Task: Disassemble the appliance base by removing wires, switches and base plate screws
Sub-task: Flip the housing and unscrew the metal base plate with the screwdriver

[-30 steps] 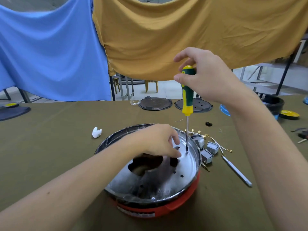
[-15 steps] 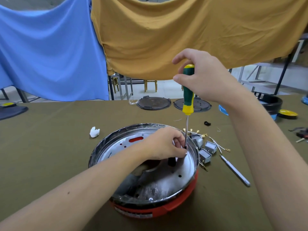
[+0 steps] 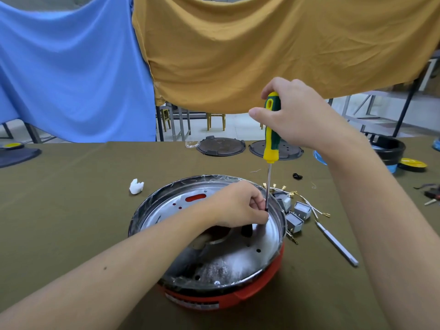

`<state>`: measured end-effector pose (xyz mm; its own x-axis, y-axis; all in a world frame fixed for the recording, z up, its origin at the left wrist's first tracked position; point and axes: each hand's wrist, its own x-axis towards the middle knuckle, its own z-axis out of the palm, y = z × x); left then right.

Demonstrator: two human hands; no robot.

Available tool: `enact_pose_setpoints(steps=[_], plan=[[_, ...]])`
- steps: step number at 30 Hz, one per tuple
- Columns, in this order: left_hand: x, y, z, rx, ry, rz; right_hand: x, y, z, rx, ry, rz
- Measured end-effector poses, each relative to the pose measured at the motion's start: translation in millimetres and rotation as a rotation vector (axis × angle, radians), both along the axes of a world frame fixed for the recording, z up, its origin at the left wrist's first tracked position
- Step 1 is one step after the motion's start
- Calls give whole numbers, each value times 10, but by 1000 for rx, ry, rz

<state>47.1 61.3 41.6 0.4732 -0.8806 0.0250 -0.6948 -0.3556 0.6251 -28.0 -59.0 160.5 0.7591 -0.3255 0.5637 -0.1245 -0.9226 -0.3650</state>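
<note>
The appliance base [image 3: 214, 253] sits on the olive-covered desk [image 3: 71, 210] directly under both hands, its red outer shell showing at the near edge and its silvery base plate [image 3: 238, 258] facing up inside a dark rim. The right hand [image 3: 300, 115] is curled round the green and yellow handle of a screwdriver [image 3: 271, 136], held upright, thumb pointing left across the handle's front. The thin shaft runs straight down to the far right part of the plate, just inside the rim. There the left hand [image 3: 238, 206] has its fingers curled together at the shaft's lower end, pinching at the tip; whether they hold a screw or only steady the shaft cannot be told, since the fingers hide the tip.

Just right of the left hand, outside the rim, lie several small grey switches [image 3: 295, 215] with loose wires [image 3: 309, 206] ending in brass terminals, touching or nearly touching the base's edge. Further right and nearer lies a slim grey tool [image 3: 338, 244], apart from the base. Left of the left hand a white crumpled scrap [image 3: 136, 186] rests alone, with bare cloth around it. Beyond the right hand, near the desk's far edge, lie two dark round lids [image 3: 221, 146]. Blue and mustard cloths [image 3: 262, 44] hang behind.
</note>
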Motion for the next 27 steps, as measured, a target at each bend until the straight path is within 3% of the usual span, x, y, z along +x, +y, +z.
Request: enact_pose_setpoints(steps=[11, 16, 21, 27], plan=[[-23, -21, -1, 3, -70, 24, -32, 62, 28, 198, -76, 285], [-20, -30, -2, 7, -95, 24, -25, 49, 25, 236, -101, 337], [-28, -20, 3, 1, -56, 2, -3, 42, 25, 207, -253, 314], [-9, -32, -8, 19, -155, -19, 5, 15, 5, 192, -221, 306]])
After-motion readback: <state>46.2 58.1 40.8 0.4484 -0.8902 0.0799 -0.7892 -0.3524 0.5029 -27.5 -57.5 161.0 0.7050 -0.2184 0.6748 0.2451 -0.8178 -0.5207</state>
